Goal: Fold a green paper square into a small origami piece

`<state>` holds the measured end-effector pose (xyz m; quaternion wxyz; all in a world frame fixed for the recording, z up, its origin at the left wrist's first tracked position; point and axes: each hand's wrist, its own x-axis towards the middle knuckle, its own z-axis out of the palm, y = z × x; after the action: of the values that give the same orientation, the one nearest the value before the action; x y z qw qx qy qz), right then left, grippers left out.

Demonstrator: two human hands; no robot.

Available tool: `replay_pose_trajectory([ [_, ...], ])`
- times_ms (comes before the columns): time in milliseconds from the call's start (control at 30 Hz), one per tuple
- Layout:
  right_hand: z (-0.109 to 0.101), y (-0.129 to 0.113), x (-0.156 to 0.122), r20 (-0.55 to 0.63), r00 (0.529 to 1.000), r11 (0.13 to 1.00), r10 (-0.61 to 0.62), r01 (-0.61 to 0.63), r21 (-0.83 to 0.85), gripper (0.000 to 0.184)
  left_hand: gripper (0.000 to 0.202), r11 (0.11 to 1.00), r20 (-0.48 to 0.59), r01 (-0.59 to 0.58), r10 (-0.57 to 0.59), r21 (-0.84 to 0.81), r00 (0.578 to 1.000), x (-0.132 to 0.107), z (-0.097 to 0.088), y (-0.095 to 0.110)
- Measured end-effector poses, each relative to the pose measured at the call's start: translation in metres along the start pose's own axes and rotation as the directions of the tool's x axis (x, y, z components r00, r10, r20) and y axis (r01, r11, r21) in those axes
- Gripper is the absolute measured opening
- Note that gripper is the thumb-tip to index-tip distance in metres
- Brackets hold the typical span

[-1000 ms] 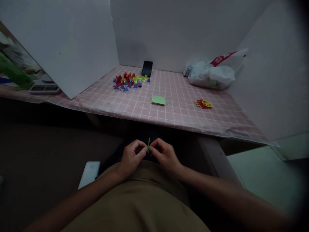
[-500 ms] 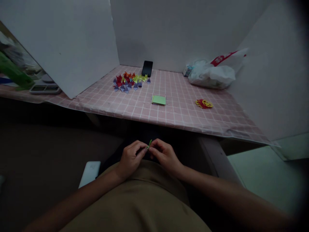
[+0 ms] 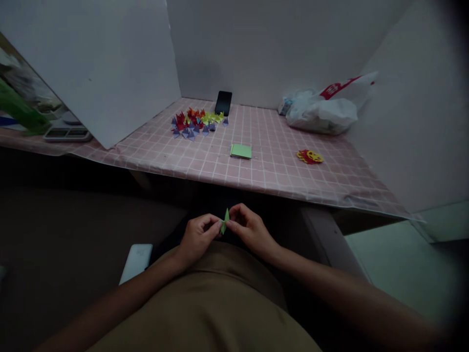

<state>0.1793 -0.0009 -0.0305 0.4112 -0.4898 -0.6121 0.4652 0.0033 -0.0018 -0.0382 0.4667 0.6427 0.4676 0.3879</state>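
A small folded green paper [image 3: 226, 216] is held above my lap, in front of the table edge. My left hand [image 3: 198, 237] pinches its left side between thumb and forefinger. On the other side, my right hand [image 3: 252, 230] has its thumb and fingertips closed at the paper's right edge. Part of the paper is hidden by the fingertips. On the table beyond lies a stack of square paper sheets [image 3: 241, 151] with green on top. Further back to the left stands a cluster of small folded paper pieces [image 3: 194, 122] in red, orange, yellow and purple.
The table has a pink checked cloth [image 3: 271, 171]. A dark phone [image 3: 223, 103] leans at the back wall. Yellow and red pieces [image 3: 309, 157] lie at right, before a white plastic bag [image 3: 322, 117]. A white flat box-like object [image 3: 136, 263] lies beside my left forearm.
The green paper has turned and shows more of its pointed face, above and below my fingertips. My right hand has risen slightly; my left hand stays nearly in place.
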Motion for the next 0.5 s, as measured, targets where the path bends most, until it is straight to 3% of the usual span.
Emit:
replay_pose_trajectory([
  [200,0.0002,0.0013,0.0013,0.208,0.961,0.941,0.182,-0.232,0.248,0.027,0.020,0.985,0.064,0.113,-0.105,-0.130,0.992,0.0018,0.0011,-0.0006],
  [367,0.0025,0.0012,0.0004,0.120,0.972,0.905,0.204,-0.234,0.355,0.032,0.022,0.929,0.046,0.146,-0.139,-0.341,0.989,0.0025,0.0065,-0.0047],
  [500,0.0066,0.0020,-0.0008,0.076,0.978,0.877,0.196,-0.210,0.432,0.032,0.017,0.940,0.064,0.124,-0.109,-0.317,0.992,0.0016,0.0094,-0.0064],
])
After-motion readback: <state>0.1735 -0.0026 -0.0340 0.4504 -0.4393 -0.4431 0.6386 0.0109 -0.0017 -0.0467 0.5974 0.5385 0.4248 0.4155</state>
